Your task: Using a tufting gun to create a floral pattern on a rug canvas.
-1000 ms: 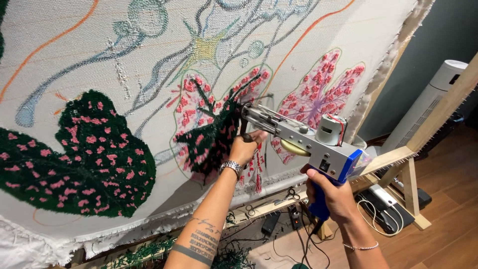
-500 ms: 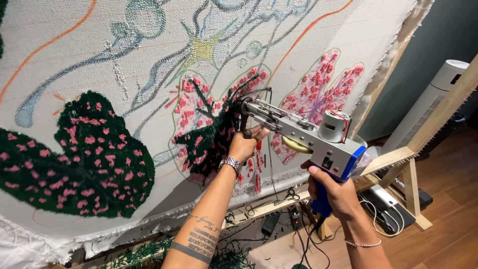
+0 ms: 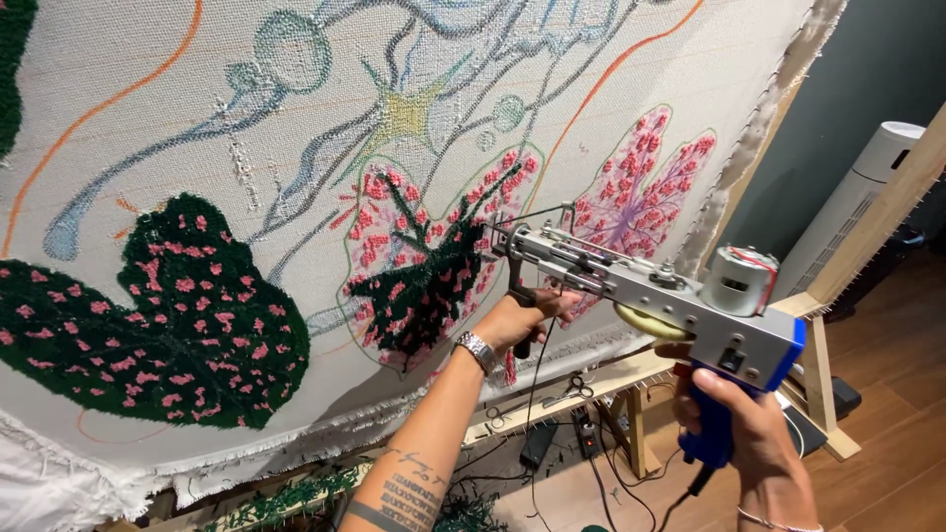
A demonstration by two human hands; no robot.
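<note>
I hold a tufting gun (image 3: 650, 296) with both hands and press its tip against the big cloth (image 3: 296, 118) stretched on a wooden frame (image 3: 867, 236). My left hand (image 3: 522, 320) wraps tight around the black front handle under the gun's nose, so that grip is shut on the gun. A metal watch (image 3: 478, 350) sits on that wrist. My right hand (image 3: 739, 424) squeezes the blue back handle, low near the frame's right side, so that grip holds the gun too. A round silver motor (image 3: 741, 281) sits on top of the gun's back end.

The gun's tip touches a dark green leaf shape (image 3: 424, 286) with pink spots, in the middle of the cloth. Just right of it is a pink leaf (image 3: 641, 187) near the cloth's right edge. Another big green leaf with pink dots (image 3: 148, 325) fills the lower left part of the cloth. Orange and blue drawn lines run across the top.

Scissors (image 3: 567, 392) lie on the frame's bottom rail, under my left hand. Black cords (image 3: 591, 473) hang down to the wood floor (image 3: 887, 414). A tall white fan (image 3: 857, 207) stands behind the frame on the right.
</note>
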